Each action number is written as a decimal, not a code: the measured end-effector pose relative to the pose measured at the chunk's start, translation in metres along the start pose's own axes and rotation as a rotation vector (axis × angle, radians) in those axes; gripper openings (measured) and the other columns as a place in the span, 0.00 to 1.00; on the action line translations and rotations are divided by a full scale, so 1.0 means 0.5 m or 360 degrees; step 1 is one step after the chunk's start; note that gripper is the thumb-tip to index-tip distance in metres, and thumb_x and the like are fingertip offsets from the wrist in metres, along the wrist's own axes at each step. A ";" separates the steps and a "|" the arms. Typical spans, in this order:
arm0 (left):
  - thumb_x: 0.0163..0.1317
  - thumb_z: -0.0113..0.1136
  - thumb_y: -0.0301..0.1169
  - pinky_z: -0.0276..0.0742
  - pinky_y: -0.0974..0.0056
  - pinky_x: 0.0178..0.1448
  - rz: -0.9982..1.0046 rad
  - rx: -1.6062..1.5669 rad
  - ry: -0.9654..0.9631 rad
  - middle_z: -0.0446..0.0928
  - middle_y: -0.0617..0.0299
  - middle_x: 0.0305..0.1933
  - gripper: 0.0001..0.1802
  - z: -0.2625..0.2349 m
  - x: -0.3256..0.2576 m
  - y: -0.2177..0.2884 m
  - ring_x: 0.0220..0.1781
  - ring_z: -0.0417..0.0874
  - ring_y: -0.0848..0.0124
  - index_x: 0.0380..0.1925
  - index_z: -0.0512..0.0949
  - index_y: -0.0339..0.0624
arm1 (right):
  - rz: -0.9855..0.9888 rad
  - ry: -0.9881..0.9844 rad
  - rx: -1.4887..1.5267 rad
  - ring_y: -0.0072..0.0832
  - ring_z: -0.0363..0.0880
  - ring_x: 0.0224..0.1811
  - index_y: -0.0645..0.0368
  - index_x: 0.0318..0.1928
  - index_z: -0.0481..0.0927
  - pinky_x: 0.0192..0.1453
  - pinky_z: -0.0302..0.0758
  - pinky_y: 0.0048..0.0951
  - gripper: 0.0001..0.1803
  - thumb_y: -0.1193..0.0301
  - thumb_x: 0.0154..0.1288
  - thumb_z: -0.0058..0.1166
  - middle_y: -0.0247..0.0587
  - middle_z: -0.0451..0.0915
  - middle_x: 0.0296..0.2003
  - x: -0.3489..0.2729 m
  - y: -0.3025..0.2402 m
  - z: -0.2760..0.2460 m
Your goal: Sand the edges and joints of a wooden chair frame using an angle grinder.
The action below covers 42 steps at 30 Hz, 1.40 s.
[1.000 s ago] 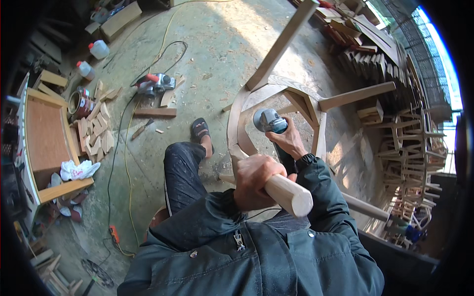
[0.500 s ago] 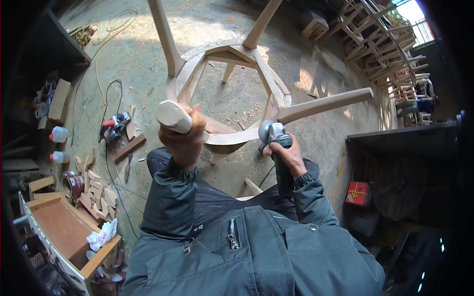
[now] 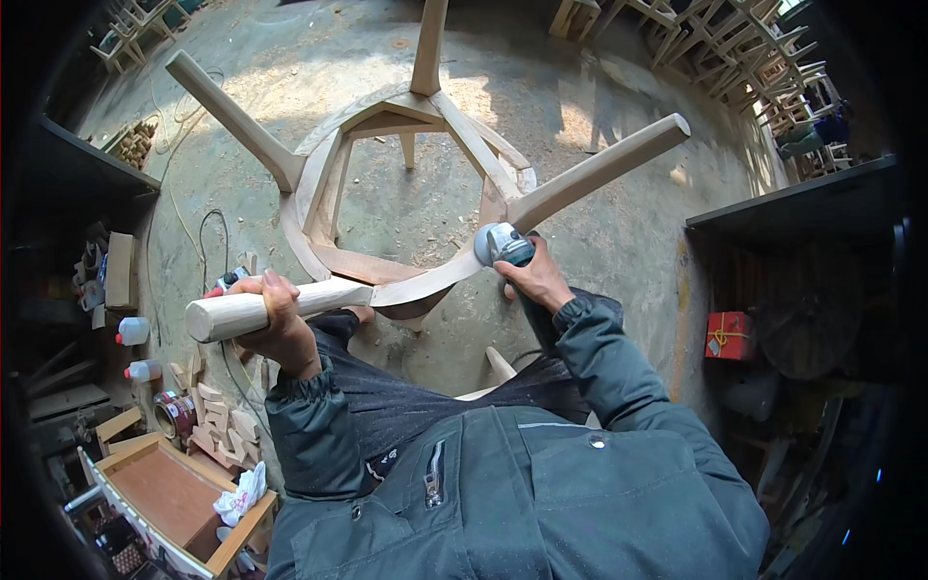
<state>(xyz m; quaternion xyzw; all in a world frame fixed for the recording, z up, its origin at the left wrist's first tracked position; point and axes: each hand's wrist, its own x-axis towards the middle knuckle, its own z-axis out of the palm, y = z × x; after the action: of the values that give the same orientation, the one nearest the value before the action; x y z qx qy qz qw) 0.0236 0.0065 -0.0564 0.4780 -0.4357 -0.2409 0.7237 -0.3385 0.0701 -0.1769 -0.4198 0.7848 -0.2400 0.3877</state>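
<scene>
In front of me stands an upturned wooden chair frame (image 3: 311, 198), its legs pointing outward from a curved rim. My left hand (image 3: 280, 324) wraps round the near-left leg (image 3: 227, 314), whose thick blunt end points left. My right hand (image 3: 538, 277) grips a dark angle grinder (image 3: 512, 246) with a silver head. The grinder's disc (image 3: 482, 245) is at the rim's near-right part, beside the base of the right leg (image 3: 604, 174); whether it touches the wood I cannot tell.
Wood offcuts (image 3: 224, 420) lie on the floor to my left, beside a tin (image 3: 175, 414) and a wooden drawer (image 3: 164, 498). A dark bench (image 3: 797, 198) stands at right with a red box (image 3: 729, 335) below it. Stacked chair frames (image 3: 739, 48) fill the far right.
The chair frame has turned and shifted left, and its near-left leg has swung down to point left with my left hand on it. My right hand and the grinder have moved slightly left.
</scene>
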 end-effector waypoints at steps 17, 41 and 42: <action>0.68 0.65 0.27 0.77 0.61 0.42 0.0034 0.0037 -0.0014 0.73 0.62 0.25 0.11 -0.003 0.003 -0.004 0.28 0.77 0.71 0.31 0.71 0.39 | 0.0094 0.0141 -0.0215 0.57 0.82 0.64 0.74 0.72 0.62 0.70 0.76 0.44 0.60 0.41 0.53 0.73 0.71 0.79 0.60 -0.026 0.030 -0.020; 0.68 0.65 0.31 0.73 0.63 0.43 -0.0028 0.0302 0.0117 0.74 0.61 0.26 0.11 0.000 -0.011 -0.023 0.31 0.75 0.71 0.32 0.73 0.40 | 0.0091 0.0060 -0.0226 0.60 0.81 0.65 0.70 0.74 0.61 0.72 0.75 0.45 0.61 0.41 0.52 0.73 0.74 0.78 0.62 -0.076 0.018 -0.026; 0.68 0.65 0.31 0.73 0.63 0.43 -0.0038 0.0341 0.0083 0.74 0.61 0.26 0.11 -0.002 -0.011 -0.022 0.31 0.75 0.71 0.32 0.73 0.40 | 0.0101 0.0050 -0.0240 0.60 0.81 0.65 0.70 0.74 0.61 0.72 0.75 0.45 0.61 0.41 0.52 0.73 0.74 0.78 0.62 -0.063 0.009 -0.018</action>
<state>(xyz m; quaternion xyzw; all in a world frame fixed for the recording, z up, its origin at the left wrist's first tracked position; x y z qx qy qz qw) 0.0221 0.0065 -0.0685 0.5639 -0.4342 -0.1891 0.6766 -0.3369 0.0997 -0.1621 -0.4190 0.8195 -0.1744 0.3499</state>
